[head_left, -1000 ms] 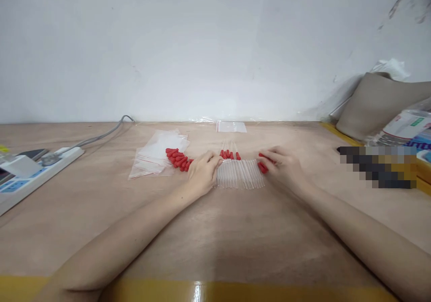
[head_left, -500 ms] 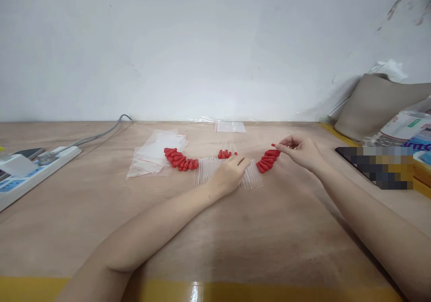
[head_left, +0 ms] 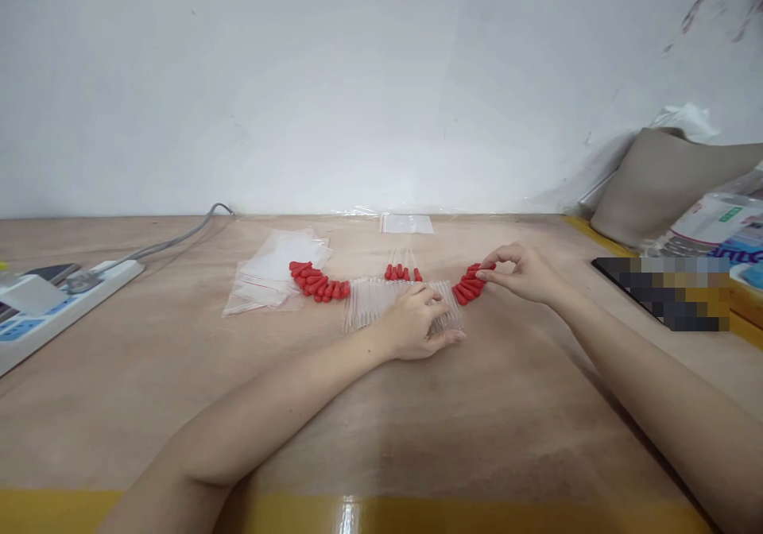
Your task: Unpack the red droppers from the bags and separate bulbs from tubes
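Note:
A row of thin clear glass dropper tubes (head_left: pixel 369 303) lies side by side on the table. My left hand (head_left: pixel 417 323) rests over the right part of that row, thumb and fingers apart, hiding some tubes. To the right of the tubes is a curved cluster of red rubber bulbs (head_left: pixel 468 289). At its far end my right hand (head_left: pixel 524 274) pinches a red rubber bulb (head_left: pixel 502 267), mostly hidden by the fingers. Another curved line of red bulbs (head_left: pixel 319 284) lies left of the tubes. Behind the row are several droppers fitted with red bulbs (head_left: pixel 397 272).
Clear zip bags (head_left: pixel 274 268) are piled at the left, and one more bag (head_left: pixel 406 224) lies by the wall. A white power strip (head_left: pixel 71 303) with a grey cable sits far left. On the right are a dark flat blurred-out object (head_left: pixel 668 296) and a plastic bottle (head_left: pixel 703 224).
My right hand has come slightly down and left, onto the right cluster of bulbs. My left hand's fingers have spread, with the thumb now stretched out to the right over the tubes.

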### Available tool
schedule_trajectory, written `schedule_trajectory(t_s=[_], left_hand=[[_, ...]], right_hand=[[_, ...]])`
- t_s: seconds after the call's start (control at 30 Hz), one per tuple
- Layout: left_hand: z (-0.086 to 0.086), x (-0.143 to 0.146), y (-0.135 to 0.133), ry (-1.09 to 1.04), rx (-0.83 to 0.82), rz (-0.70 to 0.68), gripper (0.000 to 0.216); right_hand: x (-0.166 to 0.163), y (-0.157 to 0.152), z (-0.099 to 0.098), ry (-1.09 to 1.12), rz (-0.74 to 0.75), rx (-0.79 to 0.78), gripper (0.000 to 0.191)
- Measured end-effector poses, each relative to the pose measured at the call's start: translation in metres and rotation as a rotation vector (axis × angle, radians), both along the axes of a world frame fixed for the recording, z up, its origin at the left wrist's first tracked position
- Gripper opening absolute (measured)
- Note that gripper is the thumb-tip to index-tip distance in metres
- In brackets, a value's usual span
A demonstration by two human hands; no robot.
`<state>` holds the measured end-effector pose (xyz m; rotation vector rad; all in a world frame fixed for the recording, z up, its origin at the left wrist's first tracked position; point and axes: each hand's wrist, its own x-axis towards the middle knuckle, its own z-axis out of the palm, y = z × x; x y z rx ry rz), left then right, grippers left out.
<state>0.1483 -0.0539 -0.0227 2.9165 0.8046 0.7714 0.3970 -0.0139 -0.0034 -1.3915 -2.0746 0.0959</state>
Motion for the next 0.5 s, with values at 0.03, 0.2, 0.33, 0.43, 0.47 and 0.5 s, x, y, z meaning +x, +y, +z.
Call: schedule_trajectory(t_s=[0.03,0.2,0.33,0.43,0.47,0.5], left_hand=[[0.000,-0.002,-0.001,0.009,0.003,0.017,0.043],[-0.004,-0.015,-0.002,0.042,0.054,0.033,0.042],[-0.008,-0.037,-0.008,0.014,0.111,0.033,0.034],[-0.007,-0.064,-0.012,-0.011,0.126,0.028,0.026],[-0.007,-0.074,-0.014,-0.029,0.131,0.032,0.023],[-0.007,-0.083,-0.014,-0.051,0.135,0.047,0.021]], right_hand=[[0.000,0.000,0.000,-0.026,0.013,0.010,0.030],[0.000,0.000,0.000,-0.056,0.041,0.050,0.032],[0.002,0.002,-0.001,-0.038,0.055,0.029,0.032],[0.006,0.006,-0.003,0.008,0.048,0.016,0.032],[0.007,0.007,-0.004,0.035,0.044,0.009,0.031],[0.008,0.007,-0.004,0.069,0.037,0.003,0.031]])
